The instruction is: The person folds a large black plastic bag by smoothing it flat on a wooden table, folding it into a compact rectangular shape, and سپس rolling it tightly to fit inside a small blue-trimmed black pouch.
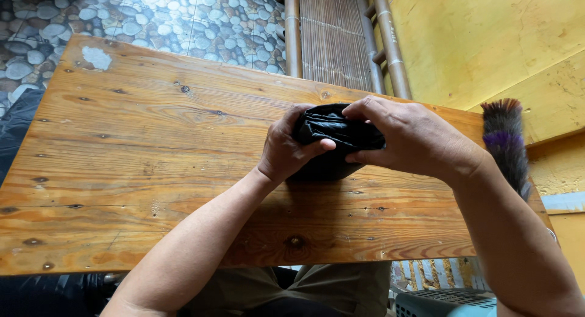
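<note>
Both hands grip a black plastic bag (332, 134) over a wooden table (152, 171).

Left hand (286, 149) clasps the bag's left side, thumb across its front; right hand (408, 137) closes on its right side, fingers curled over the top. Bag sits bunched between them, near the table's far edge, bottom touching the wood. Feather duster (506, 143) leans by the yellow wall (487, 43), right of the table.

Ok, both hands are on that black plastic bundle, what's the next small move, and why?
Probably press the bundle flat on the table. The black plastic bag is bunched between the left hand and the right hand, held just above the wood, with the fingers pinching its top edge.
</note>
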